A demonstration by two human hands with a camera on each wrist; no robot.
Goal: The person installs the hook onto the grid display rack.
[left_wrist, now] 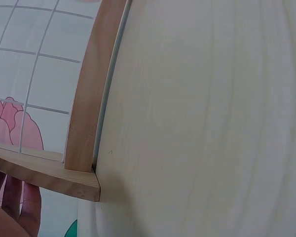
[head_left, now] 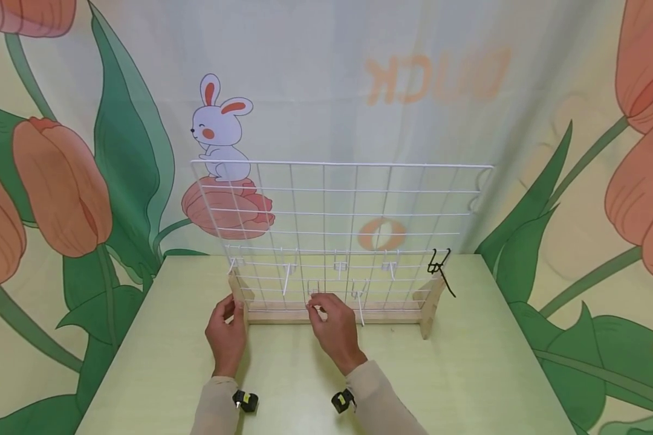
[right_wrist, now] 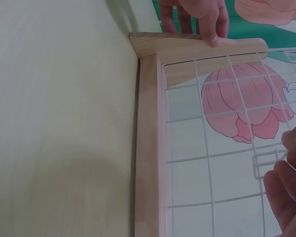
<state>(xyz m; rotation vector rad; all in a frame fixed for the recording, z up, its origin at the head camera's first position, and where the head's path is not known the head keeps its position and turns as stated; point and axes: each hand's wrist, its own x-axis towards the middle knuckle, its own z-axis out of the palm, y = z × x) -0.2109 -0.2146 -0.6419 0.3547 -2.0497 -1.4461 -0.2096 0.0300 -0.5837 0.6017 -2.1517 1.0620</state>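
A white wire grid panel (head_left: 343, 164) stands upright in a wooden base. My left hand (head_left: 225, 335) holds the base's left wooden side piece (right_wrist: 187, 48), thumb on one face and fingers on the other. With its fingertips, my right hand (head_left: 334, 326) pinches a white wire hook (right_wrist: 255, 168) at the lower middle of the grid. Part of that hook is hidden behind the fingers. Just to its right, another white hook (head_left: 361, 311) hangs on the grid.
Higher up hangs a row of white hooks, among them one at the left (head_left: 286, 279) and one at the right (head_left: 392, 269). A black hook (head_left: 438, 266) is at the right end. The base's wooden crossbar (head_left: 392, 316) rests on a pale table (head_left: 484, 362). Behind is a printed curtain (head_left: 305, 78).
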